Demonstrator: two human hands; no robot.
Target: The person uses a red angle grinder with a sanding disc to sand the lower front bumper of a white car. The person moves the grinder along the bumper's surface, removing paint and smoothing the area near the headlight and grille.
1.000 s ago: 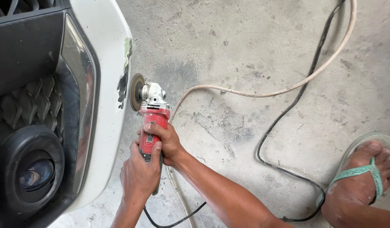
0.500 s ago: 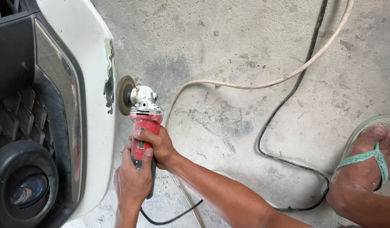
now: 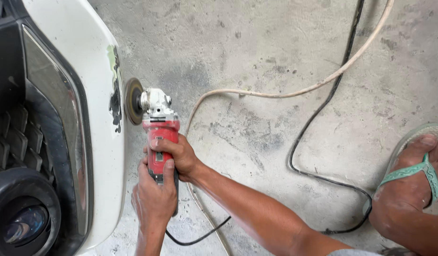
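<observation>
You hold a red angle grinder (image 3: 158, 142) with both hands, just left of centre in the view. Your right hand (image 3: 177, 154) has its grip closed around the red body near the grey metal head, fingers wrapped over the top. Your left hand (image 3: 153, 198) sits at 6 o'clock from it, grip closed around the rear of the handle. The grinder's round disc (image 3: 133, 101) points toward 9 o'clock and meets the white car bumper (image 3: 93, 71), beside a dark patch of bare, scraped paint (image 3: 115, 104). A black fog-lamp housing (image 3: 22, 218) sits at 8 o'clock. On the grey concrete floor (image 3: 257, 42), a pale hose (image 3: 294, 91) and a black cable (image 3: 318, 114) curve away toward 1 o'clock. At 4 o'clock, your foot rests in a green sandal (image 3: 418, 170).
</observation>
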